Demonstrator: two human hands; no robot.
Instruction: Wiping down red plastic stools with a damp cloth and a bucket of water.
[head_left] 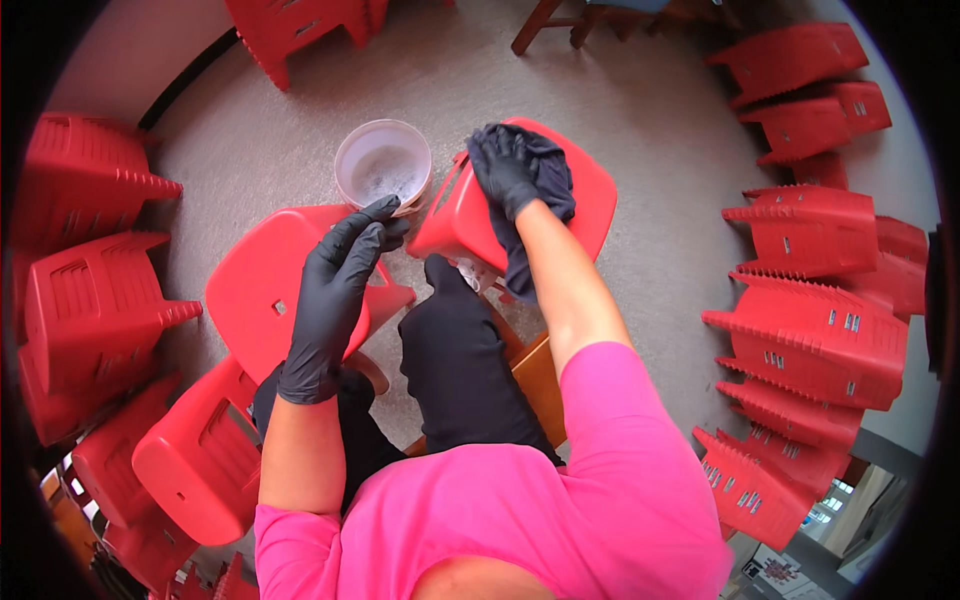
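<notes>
Gloved hands wiping a red plastic stool with a dark cloth.

The red stool (470, 215) lies tipped on its side just above the picture's centre, propped over the person's black-trousered knee (455, 350). The right hand (508, 172), in a black glove, presses a dark cloth (545, 180) flat against the stool's upper surface, fingers closed over the cloth. The left hand (335, 290), also gloved, sits at about 9 o'clock from the stool, its fingers loosely spread, the fingertips touching the stool's near edge and gripping nothing. A round tub (383, 163) holding cloudy liquid stands on the grey carpet (620, 100) at 11 o'clock, just beside the stool. A second red stool (265, 290) lies under the left hand. More red stools (810, 330) lie stacked at 3 o'clock and others (85, 250) at 9 o'clock.
</notes>
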